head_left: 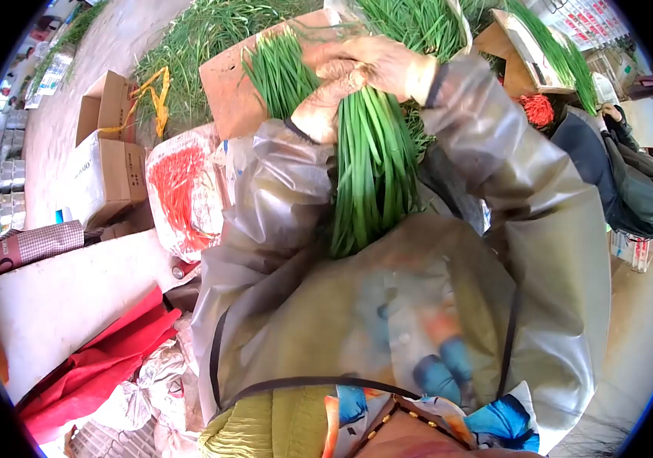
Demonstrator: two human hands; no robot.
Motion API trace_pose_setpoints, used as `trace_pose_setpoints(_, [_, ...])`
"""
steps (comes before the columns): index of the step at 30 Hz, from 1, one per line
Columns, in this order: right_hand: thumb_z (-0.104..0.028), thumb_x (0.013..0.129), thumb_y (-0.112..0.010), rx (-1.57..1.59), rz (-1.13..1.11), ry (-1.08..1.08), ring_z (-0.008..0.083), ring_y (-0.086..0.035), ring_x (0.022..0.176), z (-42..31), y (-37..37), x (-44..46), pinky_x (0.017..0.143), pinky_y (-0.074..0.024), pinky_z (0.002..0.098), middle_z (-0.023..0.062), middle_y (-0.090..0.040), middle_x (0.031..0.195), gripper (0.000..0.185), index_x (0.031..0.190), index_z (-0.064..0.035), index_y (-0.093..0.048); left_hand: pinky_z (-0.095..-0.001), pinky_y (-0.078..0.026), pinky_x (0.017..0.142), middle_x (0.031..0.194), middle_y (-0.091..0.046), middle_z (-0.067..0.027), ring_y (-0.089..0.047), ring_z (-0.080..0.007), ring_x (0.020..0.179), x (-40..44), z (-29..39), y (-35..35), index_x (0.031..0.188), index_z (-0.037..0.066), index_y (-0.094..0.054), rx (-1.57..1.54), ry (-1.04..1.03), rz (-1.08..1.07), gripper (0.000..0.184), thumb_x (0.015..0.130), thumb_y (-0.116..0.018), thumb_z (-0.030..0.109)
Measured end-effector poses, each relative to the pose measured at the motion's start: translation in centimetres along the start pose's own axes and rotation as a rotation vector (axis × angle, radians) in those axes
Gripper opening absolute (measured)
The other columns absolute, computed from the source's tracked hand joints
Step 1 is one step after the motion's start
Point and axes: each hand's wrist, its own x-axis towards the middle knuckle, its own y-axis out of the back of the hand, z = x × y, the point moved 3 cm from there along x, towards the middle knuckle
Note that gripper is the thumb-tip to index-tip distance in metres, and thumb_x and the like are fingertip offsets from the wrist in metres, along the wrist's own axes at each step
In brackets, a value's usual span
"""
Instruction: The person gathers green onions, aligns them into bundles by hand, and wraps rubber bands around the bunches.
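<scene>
A bundle of long green stalks hangs toward my body, its upper end between my two gloved hands. My left hand is closed around the bundle's left side near that end. My right hand is closed over the top of it, its fingers meeting those of my left hand. The stalk ends under my fingers are hidden. Beside my left hand, a second green bunch lies on a brown board.
Loose greens lie beyond the board. At left are cardboard boxes and a bag with red ties. More red ties lie at right, near an open box. Another person's dark sleeve shows at far right.
</scene>
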Motion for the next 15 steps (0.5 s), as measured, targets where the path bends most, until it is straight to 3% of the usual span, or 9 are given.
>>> trace_pose_setpoints(1, [-0.035, 0.081, -0.064, 0.172, -0.39, -0.19, 0.0306, -0.055, 0.101, 0.0, -1.2, -0.1, 0.088, -0.0423, 0.0364, 0.0178, -0.058, 0.109, 0.049, 0.12, -0.0084, -0.052, -0.039, -0.048, 0.089, 0.108, -0.06, -0.0104, -0.058, -0.0241, 0.1, -0.6, -0.1, -0.1, 0.106, 0.001, -0.056, 0.066, 0.171, 0.157, 0.025, 0.085, -0.059, 0.014])
trace_pose_setpoints(2, [-0.036, 0.083, -0.061, 0.196, -0.373, -0.263, 0.0279, -0.056, 0.101, -0.4, -1.1, 0.1, 0.087, -0.0427, 0.0347, 0.0157, -0.058, 0.111, 0.046, 0.118, -0.0078, -0.054, -0.0382, -0.05, 0.084, 0.102, -0.062, -0.0115, -0.06, -0.0251, 0.095, -1.1, -0.1, 0.4, 0.106, 0.0, -0.056, 0.158, 0.047, 0.083, 0.029, 0.086, -0.057, 0.021])
trace_pose_setpoints(3, [-0.037, 0.085, -0.058, 0.221, -0.353, -0.336, 0.0252, -0.057, 0.101, -0.8, -1.0, 0.3, 0.087, -0.043, 0.033, 0.0137, -0.058, 0.113, 0.043, 0.117, -0.0072, -0.055, -0.04, -0.051, 0.082, 0.096, -0.063, -0.0134, -0.061, -0.0271, 0.092, -1.1, 0.9, 1.8, 0.106, 0.0, -0.055, 0.405, -0.066, 0.293, 0.031, 0.086, -0.057, 0.023])
trace_pose_setpoints(5, [-0.034, 0.086, -0.056, 0.676, 0.147, -0.152, 0.0178, -0.057, 0.1, -1.2, 0.7, 1.0, 0.085, -0.0433, 0.0289, 0.0098, -0.061, 0.108, 0.037, 0.108, -0.0042, -0.061, -0.0429, -0.053, 0.078, 0.091, -0.064, -0.0136, -0.063, -0.0289, 0.087, -3.0, 4.5, -0.4, 0.101, 0.003, -0.057, 0.323, -0.192, 0.188, 0.025, 0.086, -0.057, 0.022])
trace_pose_setpoints(6, [-0.025, 0.087, -0.055, 0.269, 0.301, -0.047, 0.0147, -0.057, 0.097, -1.5, 3.1, 0.4, 0.085, -0.0429, 0.0259, 0.0085, -0.062, 0.106, 0.033, 0.11, -0.0014, -0.059, -0.045, -0.051, 0.08, 0.087, -0.063, -0.0122, -0.062, -0.0279, 0.084, -4.1, 5.9, -0.1, 0.093, 0.005, -0.057, 0.199, -0.397, 0.345, 0.018, 0.085, -0.056, 0.022])
trace_pose_setpoints(8, [-0.016, 0.086, -0.053, 0.303, 0.359, -0.142, 0.0123, -0.057, 0.093, -3.4, 5.1, -2.4, 0.085, -0.0421, 0.0235, 0.0067, -0.062, 0.101, 0.029, 0.109, 0.0008, -0.057, -0.0506, -0.041, 0.093, 0.079, -0.057, -0.0077, -0.056, -0.0249, 0.089, -6.5, 9.0, -1.0, 0.088, 0.007, -0.056, 0.197, -0.839, 0.339, 0.015, 0.084, -0.057, 0.022])
trace_pose_setpoints(9, [-0.012, 0.086, -0.052, 0.43, 0.38, -0.188, 0.0123, -0.057, 0.093, -3.4, 4.9, -3.8, 0.084, -0.0424, 0.0236, 0.007, -0.063, 0.1, 0.025, 0.107, 0.0018, -0.058, -0.0516, -0.038, 0.094, 0.083, -0.059, -0.0079, -0.055, -0.026, 0.094, -8.1, 10.3, -0.5, 0.089, 0.007, -0.057, 0.114, -0.89, 0.26, 0.016, 0.084, -0.058, 0.021])
trace_pose_setpoints(12, [-0.01, 0.086, -0.056, 0.461, 0.338, -0.284, 0.0141, -0.058, 0.089, -4.6, 3.5, -6.6, 0.081, -0.0451, 0.0253, 0.0077, -0.063, 0.094, 0.018, 0.1, 0.0013, -0.06, -0.0487, -0.041, 0.091, 0.087, -0.059, -0.0085, -0.054, -0.0276, 0.094, -10.9, 11.2, -1.2, 0.091, 0.007, -0.058, 0.313, -1.151, 0.185, 0.014, 0.084, -0.058, 0.019])
trace_pose_setpoints(15, [-0.008, 0.082, -0.061, 0.535, 0.346, -0.097, 0.0151, -0.06, 0.082, -6.8, 0.3, -7.9, 0.076, -0.0471, 0.0254, 0.0059, -0.063, 0.086, 0.008, 0.089, -0.0045, -0.063, -0.0467, -0.043, 0.089, 0.088, -0.059, -0.0069, -0.054, -0.0268, 0.097, -12.1, 11.3, 0.0, 0.09, 0.008, -0.059, 0.229, -1.224, 0.295, 0.011, 0.083, -0.06, 0.018])
